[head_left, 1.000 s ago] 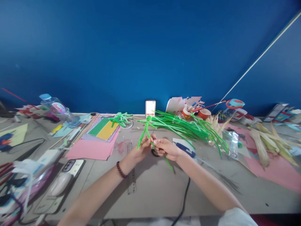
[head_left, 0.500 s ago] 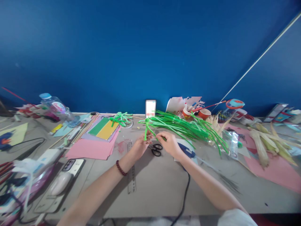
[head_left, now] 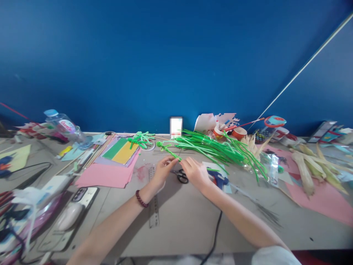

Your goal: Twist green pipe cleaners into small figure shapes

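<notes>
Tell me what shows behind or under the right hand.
Behind the right hand, a blue tool shows in part, and black-handled scissors lie by the hand's left edge. The hand covers some of the tool; anything directly beneath cannot be seen.

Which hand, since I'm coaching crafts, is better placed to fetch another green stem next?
Probably the right hand: it is nearer the green bundle, and the left hand, pinching the twisted stem, could steady it.

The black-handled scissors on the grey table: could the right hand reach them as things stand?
Probably yes: the black-handled scissors lie close to the right hand, their loops showing. It seems to hold the twisted green fuzzy stem, so it may need to let go first.
</notes>
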`<action>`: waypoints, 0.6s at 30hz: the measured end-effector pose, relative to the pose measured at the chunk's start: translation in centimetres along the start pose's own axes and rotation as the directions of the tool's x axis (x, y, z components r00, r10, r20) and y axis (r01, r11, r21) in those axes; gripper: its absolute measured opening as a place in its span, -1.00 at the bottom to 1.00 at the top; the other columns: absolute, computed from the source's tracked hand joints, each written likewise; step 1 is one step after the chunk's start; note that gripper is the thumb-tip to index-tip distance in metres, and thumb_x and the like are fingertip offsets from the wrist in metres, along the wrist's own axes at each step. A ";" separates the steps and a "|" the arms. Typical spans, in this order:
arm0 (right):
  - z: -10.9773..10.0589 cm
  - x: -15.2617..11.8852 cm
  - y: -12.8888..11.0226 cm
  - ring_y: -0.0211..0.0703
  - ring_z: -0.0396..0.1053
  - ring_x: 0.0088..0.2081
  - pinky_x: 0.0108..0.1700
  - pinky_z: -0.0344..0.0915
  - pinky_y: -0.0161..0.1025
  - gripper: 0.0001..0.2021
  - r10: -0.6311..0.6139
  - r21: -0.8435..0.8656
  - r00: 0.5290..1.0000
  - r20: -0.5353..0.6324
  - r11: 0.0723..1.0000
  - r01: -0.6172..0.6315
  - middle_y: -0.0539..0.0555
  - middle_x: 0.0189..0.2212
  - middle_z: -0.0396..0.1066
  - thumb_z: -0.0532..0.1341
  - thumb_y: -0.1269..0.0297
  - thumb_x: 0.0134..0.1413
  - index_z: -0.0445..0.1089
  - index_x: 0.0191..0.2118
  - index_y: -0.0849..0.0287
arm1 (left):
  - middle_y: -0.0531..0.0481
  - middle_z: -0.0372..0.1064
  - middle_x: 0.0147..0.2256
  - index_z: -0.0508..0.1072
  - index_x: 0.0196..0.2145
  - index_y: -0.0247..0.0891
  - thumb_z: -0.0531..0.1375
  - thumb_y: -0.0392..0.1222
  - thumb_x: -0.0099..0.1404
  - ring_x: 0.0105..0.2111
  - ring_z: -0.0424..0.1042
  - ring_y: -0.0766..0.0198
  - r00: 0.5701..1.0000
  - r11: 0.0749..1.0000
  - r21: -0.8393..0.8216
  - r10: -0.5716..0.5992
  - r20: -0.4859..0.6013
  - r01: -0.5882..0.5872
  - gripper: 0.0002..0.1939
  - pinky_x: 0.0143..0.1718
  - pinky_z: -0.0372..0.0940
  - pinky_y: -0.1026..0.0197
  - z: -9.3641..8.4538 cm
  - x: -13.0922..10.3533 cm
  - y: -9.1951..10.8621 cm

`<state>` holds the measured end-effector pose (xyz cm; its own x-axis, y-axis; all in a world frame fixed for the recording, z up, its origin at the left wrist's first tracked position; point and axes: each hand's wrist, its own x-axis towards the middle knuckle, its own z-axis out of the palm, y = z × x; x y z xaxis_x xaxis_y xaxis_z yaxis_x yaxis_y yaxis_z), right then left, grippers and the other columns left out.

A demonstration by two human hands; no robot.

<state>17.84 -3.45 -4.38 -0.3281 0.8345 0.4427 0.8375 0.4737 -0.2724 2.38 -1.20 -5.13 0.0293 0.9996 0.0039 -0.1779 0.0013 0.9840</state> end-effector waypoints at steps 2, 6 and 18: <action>0.2 -0.1 -0.1 -0.18 0.26 -0.39 -0.43 -0.02 -0.28 -0.69 0.005 0.072 1.000 0.019 0.997 -0.006 0.13 -0.43 0.34 -0.04 0.24 0.28 0.41 -0.34 0.15 | 0.03 0.41 -0.47 0.52 -0.51 -0.25 0.35 -0.17 -0.03 -0.40 0.30 0.29 1.000 1.000 -0.028 0.007 0.000 -0.007 -0.88 -0.31 0.14 0.27 -0.1 0.1 -0.3; 0.0 0.4 -0.2 -0.18 0.30 -0.38 -0.38 0.07 -0.30 -0.73 0.058 0.254 0.997 0.043 0.965 -0.067 0.11 -0.41 0.37 0.02 0.22 0.24 0.44 -0.34 0.13 | 0.04 0.40 -0.47 0.50 -0.54 -0.26 0.36 -0.19 -0.04 -0.40 0.30 0.31 0.999 0.992 -0.129 -0.003 0.032 0.007 -0.87 -0.28 0.14 0.27 -0.3 0.2 -0.4; 0.1 0.9 -0.2 -0.49 -0.16 -0.69 -0.60 -0.25 -0.39 -0.63 -0.064 0.763 0.773 0.631 -0.125 -0.634 -0.16 -0.70 0.08 0.31 -0.01 -0.11 0.32 -0.48 0.24 | 0.03 0.37 -0.46 0.49 -0.47 -0.28 0.41 -0.10 -0.09 -0.46 0.31 0.35 0.910 0.842 -0.453 -0.102 0.401 0.294 -0.74 -0.34 0.20 0.26 0.2 -0.6 0.7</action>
<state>17.33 -2.72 -4.01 -0.5827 0.7926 -0.1799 -0.2300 -0.3731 -0.8988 2.43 -1.78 -4.44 0.4391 0.8981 -0.0258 -0.5865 0.3083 0.7490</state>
